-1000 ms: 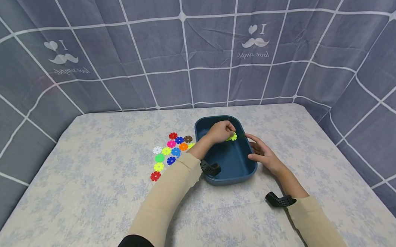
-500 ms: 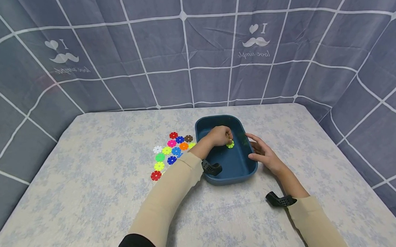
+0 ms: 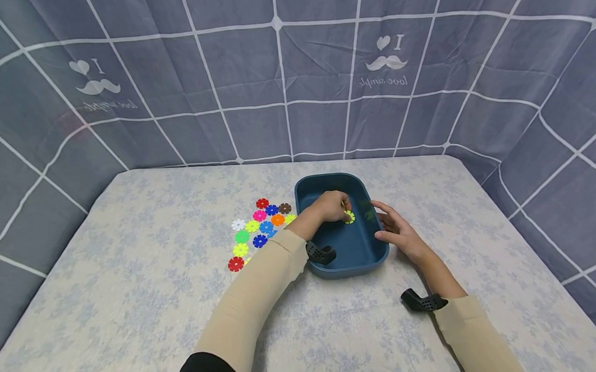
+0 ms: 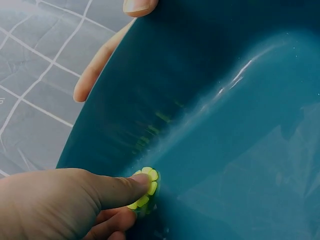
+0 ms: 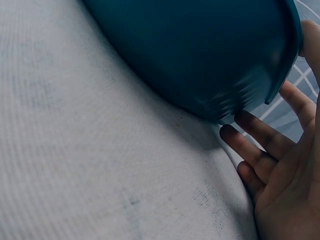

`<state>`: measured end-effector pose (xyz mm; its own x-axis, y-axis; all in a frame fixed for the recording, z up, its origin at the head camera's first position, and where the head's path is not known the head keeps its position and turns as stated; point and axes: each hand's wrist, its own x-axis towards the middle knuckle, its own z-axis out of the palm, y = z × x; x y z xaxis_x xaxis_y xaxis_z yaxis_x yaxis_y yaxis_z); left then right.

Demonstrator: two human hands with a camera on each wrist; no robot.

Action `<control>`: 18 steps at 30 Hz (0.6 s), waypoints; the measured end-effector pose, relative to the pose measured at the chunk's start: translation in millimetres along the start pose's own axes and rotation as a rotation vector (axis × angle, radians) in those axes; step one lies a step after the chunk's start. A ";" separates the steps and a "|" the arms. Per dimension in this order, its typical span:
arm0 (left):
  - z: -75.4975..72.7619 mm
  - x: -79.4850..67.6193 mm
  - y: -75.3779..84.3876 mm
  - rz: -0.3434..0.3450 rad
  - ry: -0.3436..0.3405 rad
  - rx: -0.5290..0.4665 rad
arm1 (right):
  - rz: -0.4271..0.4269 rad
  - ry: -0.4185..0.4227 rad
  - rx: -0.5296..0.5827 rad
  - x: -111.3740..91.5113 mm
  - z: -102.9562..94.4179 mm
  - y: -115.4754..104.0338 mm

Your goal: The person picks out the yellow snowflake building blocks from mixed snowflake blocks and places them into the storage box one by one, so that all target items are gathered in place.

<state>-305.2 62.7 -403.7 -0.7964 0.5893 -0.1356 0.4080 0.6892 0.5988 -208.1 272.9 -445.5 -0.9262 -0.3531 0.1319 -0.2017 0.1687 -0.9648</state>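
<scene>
A yellow flower-shaped plastic disc (image 4: 153, 186) is pinched between the thumb and fingers of my left hand (image 3: 331, 205), low inside the dark blue plastic bin (image 3: 350, 265). In the left wrist view the disc stands on edge near the bin's inner wall, its lower part behind the thumb. My right hand (image 3: 400, 234) rests against the bin's right outer side, thumb and index fingertip at the rim. The right wrist view shows its other fingers (image 5: 270, 140) loosely extended by the outer wall. Left of the bin, several colourful flower discs (image 3: 266, 227) lie flat in a group.
The left forearm (image 3: 267, 283) crosses over the bin's left rim and covers part of the disc group. Pale patterned cloth (image 3: 145, 261) covers the table. A grey-blue gridded curtain (image 3: 241, 71) hangs behind and at both sides.
My left hand has shifted slightly nearer within the bin, and the yellow disc has moved from near the right wall toward the bin's middle. My right hand stays at the rim.
</scene>
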 end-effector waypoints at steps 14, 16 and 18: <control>0.9 -1.4 1.2 -0.020 0.015 0.034 | 0.014 -0.001 -0.002 -0.7 0.5 -1.4; 0.6 -1.4 1.3 -0.025 0.016 0.039 | 0.013 0.000 -0.002 -0.6 0.5 -1.7; 0.3 -1.5 1.5 -0.028 0.017 0.045 | 0.012 -0.001 -0.002 -0.6 0.5 -1.8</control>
<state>-303.3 63.0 -402.9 -0.8151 0.5626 -0.1385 0.4048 0.7239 0.5586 -207.0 272.3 -444.0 -0.9281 -0.3523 0.1203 -0.1916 0.1751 -0.9657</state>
